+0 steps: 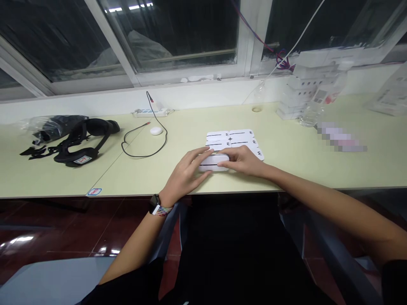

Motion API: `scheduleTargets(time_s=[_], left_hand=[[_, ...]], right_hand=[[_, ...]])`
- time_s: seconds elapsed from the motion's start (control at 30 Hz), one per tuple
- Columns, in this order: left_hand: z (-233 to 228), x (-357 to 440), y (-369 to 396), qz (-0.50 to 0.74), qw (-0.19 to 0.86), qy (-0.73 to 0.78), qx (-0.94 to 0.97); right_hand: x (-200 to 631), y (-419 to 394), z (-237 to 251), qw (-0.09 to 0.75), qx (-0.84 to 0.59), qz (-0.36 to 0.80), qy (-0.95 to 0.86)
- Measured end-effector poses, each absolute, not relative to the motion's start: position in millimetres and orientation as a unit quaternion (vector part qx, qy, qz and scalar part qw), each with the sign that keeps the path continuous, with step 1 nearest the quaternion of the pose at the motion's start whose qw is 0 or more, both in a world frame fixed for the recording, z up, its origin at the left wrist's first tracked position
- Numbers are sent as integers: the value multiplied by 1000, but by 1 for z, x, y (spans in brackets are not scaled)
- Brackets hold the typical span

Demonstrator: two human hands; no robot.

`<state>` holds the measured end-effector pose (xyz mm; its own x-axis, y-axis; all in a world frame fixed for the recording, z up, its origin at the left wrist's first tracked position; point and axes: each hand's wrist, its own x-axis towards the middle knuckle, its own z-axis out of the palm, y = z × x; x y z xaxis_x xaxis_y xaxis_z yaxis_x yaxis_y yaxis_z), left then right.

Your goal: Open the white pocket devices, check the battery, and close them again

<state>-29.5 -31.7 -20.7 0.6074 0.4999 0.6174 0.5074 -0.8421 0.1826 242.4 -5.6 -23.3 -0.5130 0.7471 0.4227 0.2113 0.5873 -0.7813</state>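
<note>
Pale yellow-green laminate makes up the long desk (pixel 286 169), and near its front edge a flat white card sheet (pixel 237 139) with black lines lies just behind the small white case (pixel 213 162) that both hands work on. The left hand (pixel 186 173) and right hand (pixel 243 161) are together, clamped on the case from either end; to do this well, I judge, keep it flat on the desk and press evenly from both sides.
</note>
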Motion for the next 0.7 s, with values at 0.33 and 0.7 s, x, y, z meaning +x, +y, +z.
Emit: scheduleTargets(time_s=[0.33, 0.7], left_hand=[[1, -13, 15, -281, -42, -312, -906], [-4, 22, 163, -250, -173, -408, -861]], right_hand=[[257, 19, -14, 491, -373, 454, -644], [299, 46, -29, 345, -516, 150, -770]])
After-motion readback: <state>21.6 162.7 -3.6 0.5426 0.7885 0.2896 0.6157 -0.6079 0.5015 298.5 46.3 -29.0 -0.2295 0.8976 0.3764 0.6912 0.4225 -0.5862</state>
